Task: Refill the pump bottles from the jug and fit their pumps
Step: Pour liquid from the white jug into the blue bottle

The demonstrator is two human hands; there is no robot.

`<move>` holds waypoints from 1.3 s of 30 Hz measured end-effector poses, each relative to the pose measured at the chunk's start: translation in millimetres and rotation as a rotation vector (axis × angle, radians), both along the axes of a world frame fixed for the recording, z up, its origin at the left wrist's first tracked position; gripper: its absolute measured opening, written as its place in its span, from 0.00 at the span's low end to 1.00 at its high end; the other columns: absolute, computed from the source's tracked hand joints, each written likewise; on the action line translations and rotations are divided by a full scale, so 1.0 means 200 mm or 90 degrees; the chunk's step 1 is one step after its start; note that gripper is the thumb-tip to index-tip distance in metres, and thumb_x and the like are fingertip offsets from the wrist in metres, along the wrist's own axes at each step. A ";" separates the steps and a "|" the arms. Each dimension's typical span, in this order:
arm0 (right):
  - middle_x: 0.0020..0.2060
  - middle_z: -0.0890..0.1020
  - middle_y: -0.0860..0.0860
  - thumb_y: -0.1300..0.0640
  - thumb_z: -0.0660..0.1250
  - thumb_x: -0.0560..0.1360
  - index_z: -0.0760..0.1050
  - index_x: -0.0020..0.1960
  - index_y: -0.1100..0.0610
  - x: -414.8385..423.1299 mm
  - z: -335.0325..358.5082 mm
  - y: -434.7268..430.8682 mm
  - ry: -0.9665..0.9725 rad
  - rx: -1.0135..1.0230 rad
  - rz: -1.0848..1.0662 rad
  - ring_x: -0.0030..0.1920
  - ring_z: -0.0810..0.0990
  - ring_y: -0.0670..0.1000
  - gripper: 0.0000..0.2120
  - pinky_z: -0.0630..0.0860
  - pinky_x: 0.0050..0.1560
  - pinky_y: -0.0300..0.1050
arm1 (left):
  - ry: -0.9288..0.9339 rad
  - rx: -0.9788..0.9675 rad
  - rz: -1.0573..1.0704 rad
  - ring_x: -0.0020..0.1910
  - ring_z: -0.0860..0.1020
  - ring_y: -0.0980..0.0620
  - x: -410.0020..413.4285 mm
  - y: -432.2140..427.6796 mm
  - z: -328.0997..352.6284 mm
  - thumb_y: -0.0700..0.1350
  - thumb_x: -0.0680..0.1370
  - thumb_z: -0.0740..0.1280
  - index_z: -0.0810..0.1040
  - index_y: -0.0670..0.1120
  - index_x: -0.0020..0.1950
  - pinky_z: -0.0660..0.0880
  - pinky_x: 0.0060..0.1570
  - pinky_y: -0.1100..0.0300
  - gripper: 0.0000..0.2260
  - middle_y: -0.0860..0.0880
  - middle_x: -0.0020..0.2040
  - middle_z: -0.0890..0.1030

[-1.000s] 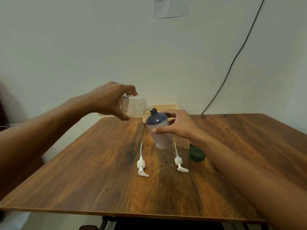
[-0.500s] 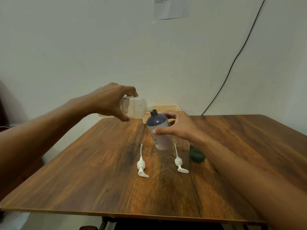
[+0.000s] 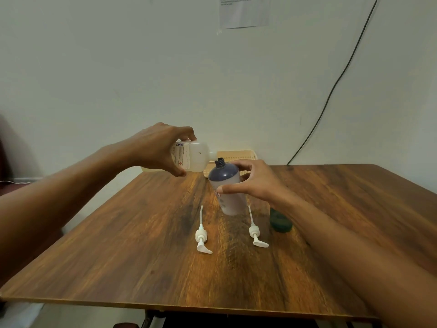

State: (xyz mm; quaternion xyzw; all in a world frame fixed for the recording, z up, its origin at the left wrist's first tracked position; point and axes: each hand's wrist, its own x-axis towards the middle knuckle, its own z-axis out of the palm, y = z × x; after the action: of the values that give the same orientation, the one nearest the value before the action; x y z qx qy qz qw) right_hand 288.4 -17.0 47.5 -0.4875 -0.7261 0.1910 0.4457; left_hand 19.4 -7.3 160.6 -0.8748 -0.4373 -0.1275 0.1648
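Since the earlier frame almost nothing is shifting: the jug is staying tipped at the same height and the bottle is keeping its place. The left hand is grasping the jug by its base end, holding it lying nearly level above the table, its long axis running left to right with the spout pointing right, just beside the bottle's open neck. The right hand is wrapping around the bottle's upper body, steadying it upright on the table, mouth upward. The bottle is looking light and smooth, so it is probably tipping easily; gripping mid-body seems wise. Two pumps are lying flat in front, tubes pointing away, nozzles toward the person. A dark green cap is sitting near the right forearm.
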 end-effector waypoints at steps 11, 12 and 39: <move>0.65 0.83 0.45 0.42 0.85 0.63 0.79 0.70 0.48 0.01 0.00 -0.01 -0.001 -0.001 0.002 0.61 0.81 0.49 0.37 0.82 0.54 0.42 | -0.102 -0.031 -0.043 0.56 0.80 0.50 -0.02 0.01 -0.13 0.62 0.63 0.81 0.71 0.56 0.66 0.80 0.45 0.61 0.36 0.54 0.63 0.80; 0.65 0.83 0.45 0.42 0.85 0.63 0.79 0.69 0.48 0.01 0.00 -0.01 0.002 0.000 0.005 0.61 0.81 0.49 0.37 0.81 0.53 0.42 | -0.123 -0.043 -0.045 0.56 0.80 0.50 -0.02 0.01 -0.15 0.61 0.63 0.81 0.71 0.56 0.65 0.79 0.44 0.63 0.35 0.54 0.63 0.79; 0.58 0.84 0.40 0.43 0.85 0.63 0.81 0.67 0.46 0.07 0.07 -0.03 0.088 -0.017 0.010 0.56 0.82 0.42 0.34 0.78 0.47 0.36 | -0.631 -0.210 -0.033 0.56 0.80 0.51 -0.04 0.02 -0.46 0.67 0.59 0.80 0.70 0.55 0.69 0.82 0.49 0.53 0.43 0.54 0.59 0.79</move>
State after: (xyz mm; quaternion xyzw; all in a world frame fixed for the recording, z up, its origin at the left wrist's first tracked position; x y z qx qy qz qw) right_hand 302.7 -23.4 62.0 -0.4734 -0.6948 0.2377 0.4865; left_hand 12.3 -3.1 69.1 -0.7344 -0.4554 -0.4595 -0.2052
